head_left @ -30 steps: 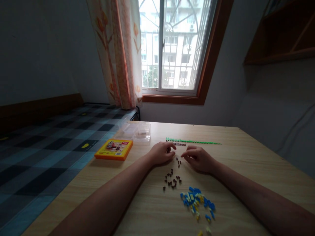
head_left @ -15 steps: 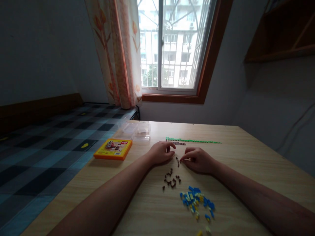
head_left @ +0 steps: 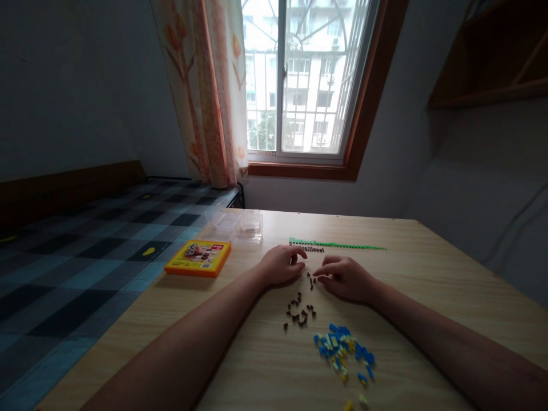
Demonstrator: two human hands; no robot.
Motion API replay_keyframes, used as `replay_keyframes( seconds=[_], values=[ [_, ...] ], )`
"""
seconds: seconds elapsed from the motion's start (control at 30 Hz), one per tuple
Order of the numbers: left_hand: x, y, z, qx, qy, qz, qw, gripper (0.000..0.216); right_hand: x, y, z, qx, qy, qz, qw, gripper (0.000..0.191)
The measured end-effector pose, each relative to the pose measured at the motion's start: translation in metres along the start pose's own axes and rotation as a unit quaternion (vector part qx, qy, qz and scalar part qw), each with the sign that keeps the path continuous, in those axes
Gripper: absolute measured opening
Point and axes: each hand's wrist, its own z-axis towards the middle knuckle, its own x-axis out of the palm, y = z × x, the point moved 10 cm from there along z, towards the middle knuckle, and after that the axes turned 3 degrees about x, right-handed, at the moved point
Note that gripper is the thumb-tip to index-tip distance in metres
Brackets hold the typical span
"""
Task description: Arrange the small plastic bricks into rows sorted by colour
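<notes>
My left hand (head_left: 285, 265) rests on the wooden table, index finger and thumb apart with nothing visible between them. It lies just in front of a short row of small dark brown toy bricks (head_left: 314, 249) and partly hides its left end. Facing it, my right hand (head_left: 346, 278) rests its side on the table, thumb and index finger slightly apart. A few loose brown bricks (head_left: 311, 284) lie at its fingertips, between the two hands. Nearer to me is a scattered group of brown bricks (head_left: 295, 317). Behind the brown row runs a long line of green bricks (head_left: 338, 245).
A pile of blue, yellow and cream bricks (head_left: 342, 347) lies on the near part of the table (head_left: 436, 268). To the left are an orange-yellow box (head_left: 197, 258) and clear plastic trays (head_left: 248, 225). A checked bed (head_left: 94, 251) adjoins the table's left edge.
My right thumb and index finger have parted slightly, and a small brown brick now shows on the table by their tips. My left hand has kept its place.
</notes>
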Motion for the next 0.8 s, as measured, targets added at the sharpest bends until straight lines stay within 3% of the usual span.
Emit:
replay_keyframes(
  seconds=[0.37,0.8],
  values=[
    [0.0,0.0,0.0,0.004,0.001,0.007,1.0,0.025,0.005,0.003,0.002,-0.001,0.024,-0.024,0.999,0.019],
    [0.002,0.001,0.0,0.002,0.002,0.007,1.0,0.026,0.007,-0.01,0.003,0.028,0.046,0.039,0.998,0.014]
  ],
)
